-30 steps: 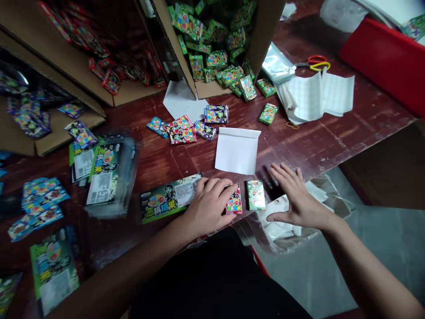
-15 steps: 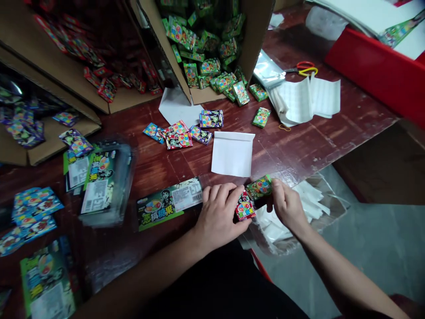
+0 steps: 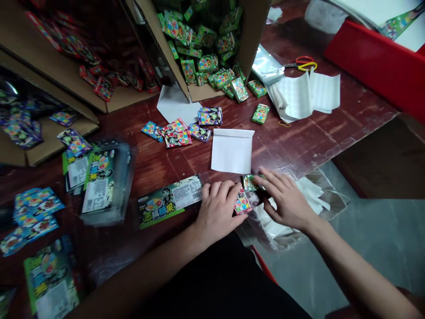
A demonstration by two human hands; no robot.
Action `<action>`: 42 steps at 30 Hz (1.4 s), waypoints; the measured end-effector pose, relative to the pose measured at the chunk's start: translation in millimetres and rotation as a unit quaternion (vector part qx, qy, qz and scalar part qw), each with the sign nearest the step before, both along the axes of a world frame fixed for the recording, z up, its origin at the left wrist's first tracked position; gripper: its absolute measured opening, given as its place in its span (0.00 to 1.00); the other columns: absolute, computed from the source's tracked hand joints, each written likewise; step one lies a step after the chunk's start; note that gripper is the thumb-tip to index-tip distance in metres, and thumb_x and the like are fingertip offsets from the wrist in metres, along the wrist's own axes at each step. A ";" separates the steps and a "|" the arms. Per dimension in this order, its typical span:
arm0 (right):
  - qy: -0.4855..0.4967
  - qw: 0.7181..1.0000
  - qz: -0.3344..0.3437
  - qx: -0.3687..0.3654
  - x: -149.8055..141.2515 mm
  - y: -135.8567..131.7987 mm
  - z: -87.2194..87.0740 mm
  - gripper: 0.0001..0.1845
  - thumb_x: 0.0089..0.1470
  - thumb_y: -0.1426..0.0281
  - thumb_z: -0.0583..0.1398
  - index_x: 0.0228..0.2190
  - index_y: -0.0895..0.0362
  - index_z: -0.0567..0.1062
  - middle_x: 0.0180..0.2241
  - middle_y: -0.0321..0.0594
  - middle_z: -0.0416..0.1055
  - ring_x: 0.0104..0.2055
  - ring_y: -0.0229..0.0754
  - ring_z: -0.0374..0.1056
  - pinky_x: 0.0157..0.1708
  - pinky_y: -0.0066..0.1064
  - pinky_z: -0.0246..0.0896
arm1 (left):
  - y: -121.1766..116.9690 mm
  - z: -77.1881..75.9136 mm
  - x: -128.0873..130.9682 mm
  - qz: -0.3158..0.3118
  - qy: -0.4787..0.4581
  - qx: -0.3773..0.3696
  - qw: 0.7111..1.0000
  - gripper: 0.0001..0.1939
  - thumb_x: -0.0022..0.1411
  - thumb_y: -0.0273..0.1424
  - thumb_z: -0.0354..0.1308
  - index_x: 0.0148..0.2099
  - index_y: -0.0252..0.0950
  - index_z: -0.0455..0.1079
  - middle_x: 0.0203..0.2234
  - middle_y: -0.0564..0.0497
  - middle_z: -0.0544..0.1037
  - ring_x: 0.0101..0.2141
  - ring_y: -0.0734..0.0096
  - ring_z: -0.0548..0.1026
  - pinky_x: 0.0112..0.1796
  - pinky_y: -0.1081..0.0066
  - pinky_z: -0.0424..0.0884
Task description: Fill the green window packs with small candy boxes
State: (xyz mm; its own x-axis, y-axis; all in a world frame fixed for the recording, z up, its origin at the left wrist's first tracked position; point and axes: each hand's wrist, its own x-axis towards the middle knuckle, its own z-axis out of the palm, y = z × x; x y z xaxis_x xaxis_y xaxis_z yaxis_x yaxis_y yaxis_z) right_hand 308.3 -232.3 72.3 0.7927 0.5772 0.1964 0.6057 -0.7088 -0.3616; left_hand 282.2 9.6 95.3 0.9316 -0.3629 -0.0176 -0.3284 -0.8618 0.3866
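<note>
My left hand [image 3: 219, 206] rests on the table near its front edge, thumb and forefinger around a small red candy box [image 3: 242, 202]. Just beyond that box lies a small green candy box [image 3: 249, 182], partly covered by the fingertips of my right hand [image 3: 287, 201]. The right hand's fingers are stretched out and the thumb stands apart, slightly blurred. A long green printed card in clear plastic [image 3: 169, 201] lies left of my left hand. Behind both hands is a white paper envelope [image 3: 231, 153].
Cardboard boxes of green [image 3: 199, 92], red [image 3: 119, 103] and purple packets stand at the back. Loose packets [image 3: 177, 133] and a sleeve stack [image 3: 104, 186] lie leftward. Scissors [image 3: 303, 64] and paper sheets [image 3: 299, 97] lie back right. Below the edge, a lined bin [image 3: 312, 195] holds white scraps.
My left hand has shifted right with the red box. My right hand took hold of the green box, turned it sideways beside the red one, and its fingers have since spread over it.
</note>
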 end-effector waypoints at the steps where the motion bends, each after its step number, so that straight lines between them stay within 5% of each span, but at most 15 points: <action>1: 0.038 0.998 0.036 -0.017 1.8 0.3 4.2 0.35 0.57 0.71 0.59 0.65 0.53 0.59 0.66 0.50 0.57 0.63 0.59 0.59 0.58 0.56 0.61 | 1.8 -0.2 0.7 0.005 -0.002 -0.001 1.000 0.37 0.57 0.48 0.67 0.64 0.39 0.62 0.57 0.44 0.72 0.53 0.50 0.67 0.54 0.49 0.57; 5: 0.127 0.989 0.080 -0.007 -1.5 7.6 11.3 0.38 0.61 0.61 0.61 0.67 0.56 0.57 0.64 0.55 0.59 0.61 0.58 0.63 0.56 0.50 0.67 | 18.3 -0.6 4.5 0.024 -0.003 0.001 1.000 0.44 0.55 0.49 0.68 0.67 0.36 0.57 0.59 0.42 0.70 0.56 0.49 0.66 0.56 0.49 0.55; 10: 0.117 0.984 0.137 -0.001 14.0 15.6 8.8 0.32 0.60 0.56 0.62 0.61 0.55 0.66 0.57 0.54 0.65 0.56 0.57 0.66 0.52 0.51 0.68 | 43.7 -0.4 6.9 -0.051 0.013 -0.010 0.999 0.50 0.55 0.50 0.68 0.70 0.35 0.50 0.61 0.40 0.69 0.59 0.50 0.65 0.59 0.50 0.51; 16: 0.117 0.971 0.208 0.004 37.0 38.2 7.7 0.43 0.54 0.45 0.63 0.63 0.54 0.62 0.66 0.52 0.56 0.62 0.59 0.57 0.56 0.53 0.61 | 44.0 -7.4 1.9 -0.066 0.021 -0.019 0.997 0.55 0.54 0.54 0.67 0.72 0.34 0.46 0.60 0.38 0.69 0.59 0.50 0.66 0.62 0.47 0.46; 21: 0.118 0.970 0.207 0.045 33.2 53.4 0.2 0.45 0.54 0.51 0.66 0.65 0.56 0.58 0.59 0.52 0.65 0.55 0.56 0.61 0.54 0.51 0.61 | 53.4 -0.6 -2.2 -0.064 -0.005 -0.007 0.998 0.62 0.49 0.57 0.68 0.73 0.37 0.41 0.66 0.37 0.62 0.63 0.48 0.61 0.65 0.46 0.38; 25: 0.094 0.975 0.186 0.072 28.5 58.4 -6.9 0.37 0.55 0.58 0.66 0.61 0.54 0.62 0.57 0.50 0.67 0.55 0.55 0.63 0.54 0.50 0.59 | 99.5 10.3 -5.2 0.012 -0.016 0.040 0.999 0.69 0.42 0.59 0.70 0.74 0.37 0.38 0.70 0.34 0.51 0.67 0.38 0.52 0.65 0.40 0.30; 30: 0.011 0.992 0.062 0.106 26.5 76.9 -11.2 0.39 0.54 0.54 0.67 0.60 0.56 0.62 0.55 0.52 0.68 0.54 0.57 0.65 0.53 0.53 0.57 | 144.2 8.0 -24.2 0.027 0.051 0.049 0.997 0.49 0.52 0.49 0.69 0.69 0.39 0.53 0.60 0.42 0.67 0.60 0.47 0.64 0.65 0.43 0.41; 34: 0.052 0.983 0.163 0.072 22.9 96.3 -8.1 0.38 0.56 0.54 0.65 0.62 0.56 0.62 0.58 0.50 0.67 0.55 0.57 0.63 0.54 0.52 0.60 | 145.1 3.5 -41.3 0.055 0.053 0.015 0.997 0.46 0.52 0.46 0.69 0.68 0.39 0.56 0.60 0.42 0.65 0.58 0.49 0.64 0.60 0.51 0.59; 42: 0.155 0.940 0.290 0.091 19.7 117.8 -0.5 0.45 0.52 0.49 0.67 0.64 0.52 0.61 0.60 0.51 0.63 0.60 0.60 0.59 0.57 0.57 0.63 | 149.3 3.5 -55.7 0.014 0.088 -0.014 0.996 0.47 0.53 0.44 0.69 0.69 0.40 0.54 0.61 0.42 0.65 0.58 0.50 0.64 0.59 0.53 0.60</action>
State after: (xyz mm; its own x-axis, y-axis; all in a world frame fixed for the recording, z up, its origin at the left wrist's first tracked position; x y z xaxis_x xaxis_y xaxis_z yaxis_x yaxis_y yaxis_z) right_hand 328.0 -114.6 71.8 0.3914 0.9087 0.1453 0.7169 -0.2021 -0.6673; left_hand 226.5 158.8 98.7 0.9247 -0.3400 -0.1713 -0.2304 -0.8579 0.4592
